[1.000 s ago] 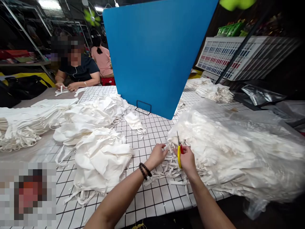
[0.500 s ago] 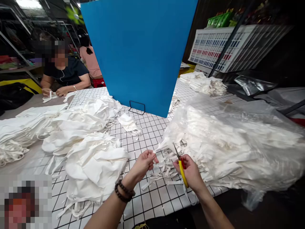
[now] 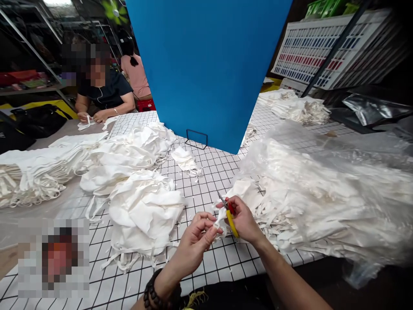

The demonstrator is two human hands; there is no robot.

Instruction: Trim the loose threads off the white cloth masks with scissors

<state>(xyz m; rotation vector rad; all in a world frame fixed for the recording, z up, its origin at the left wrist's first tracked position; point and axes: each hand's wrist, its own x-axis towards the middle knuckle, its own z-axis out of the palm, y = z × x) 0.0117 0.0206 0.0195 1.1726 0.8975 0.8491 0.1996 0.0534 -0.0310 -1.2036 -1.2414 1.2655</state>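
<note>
Scissors (image 3: 230, 218), slim-bladed, beside crumpled cloth (image 3: 220, 218)

Wearer's two hands (image 3: 196, 241) (image 3: 243, 219), one pair of scissors (image 3: 231, 221), one board (image 3: 209, 73)

Your left forearm (image 3: 140, 303) and right forearm (image 3: 290, 277) reach forward from the lower edge, slanting inward. Your left hand (image 3: 193, 243) has its fingers (image 3: 202, 221) curled and its thumb (image 3: 209, 237) pressed in a pinch. Your right hand (image 3: 245, 220), slightly farther forward, is curled in a firm grip, near the left.
</note>
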